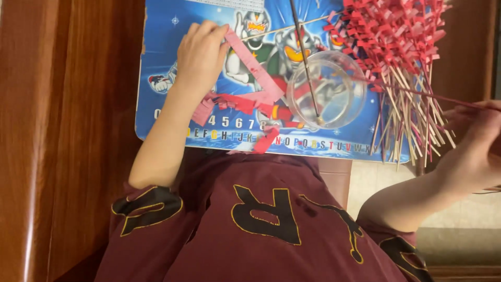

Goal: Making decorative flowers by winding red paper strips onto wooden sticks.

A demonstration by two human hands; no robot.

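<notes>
Left hand [201, 49] palm-down on pink paper strip [250, 65], right hand [477, 141] pinching thin stick [417, 93]

Hands at work with fringed red paper and sticks

The left hand [201, 49] presses a pink paper strip [249, 65] on the blue cartoon board [162, 104]; the right hand [477, 141] pinches a thin stick [417, 93].

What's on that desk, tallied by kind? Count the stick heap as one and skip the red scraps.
Blue picture board: 1
Clear cup: 1
Thin rod in cup: 1
Pink paper strip under left hand: 1
Heap of red-tipped sticks: 1
Single stick in right hand: 1
Total: 6
</notes>
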